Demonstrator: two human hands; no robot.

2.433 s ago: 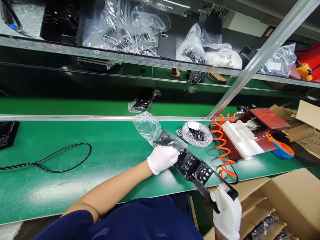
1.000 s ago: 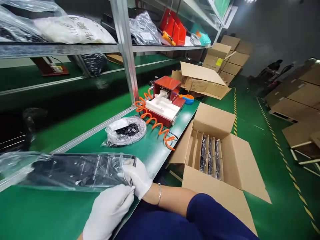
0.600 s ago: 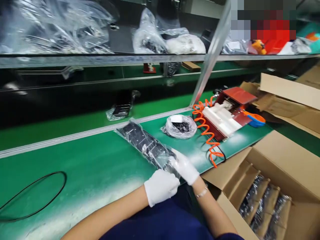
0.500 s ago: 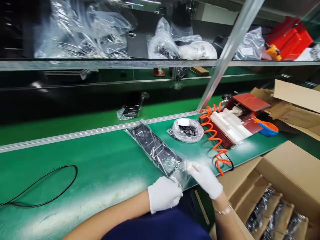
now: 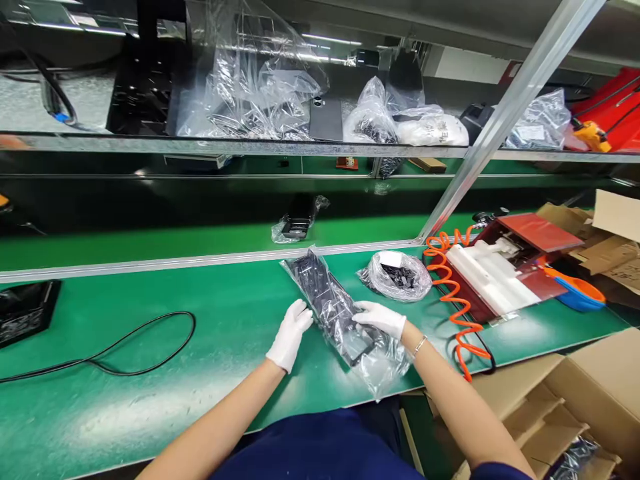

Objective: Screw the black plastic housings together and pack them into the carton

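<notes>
A long black plastic part in a clear plastic bag (image 5: pixel 327 303) lies at a slant on the green bench. My left hand (image 5: pixel 293 333), in a white glove, is at the bag's left edge with its fingers apart; whether the fingertips touch the plastic I cannot tell. On the other side, my gloved right hand (image 5: pixel 381 319) rests its outstretched fingers on the bag's right edge. The loose end of the bag spreads crumpled towards the bench's front edge.
Right of the bag sits a round bag of small black pieces (image 5: pixel 397 275). Beyond it are a coiled orange hose (image 5: pixel 453 293), a red-and-white fixture (image 5: pixel 495 277) and an open carton (image 5: pixel 595 387). A black cable (image 5: pixel 145 370) loops at left. A loaded shelf (image 5: pixel 280 145) spans above.
Both hands have left the bag's near end and moved up to its two sides, their fingers loosened. The view has turned left, bringing in a black object at the left edge.
</notes>
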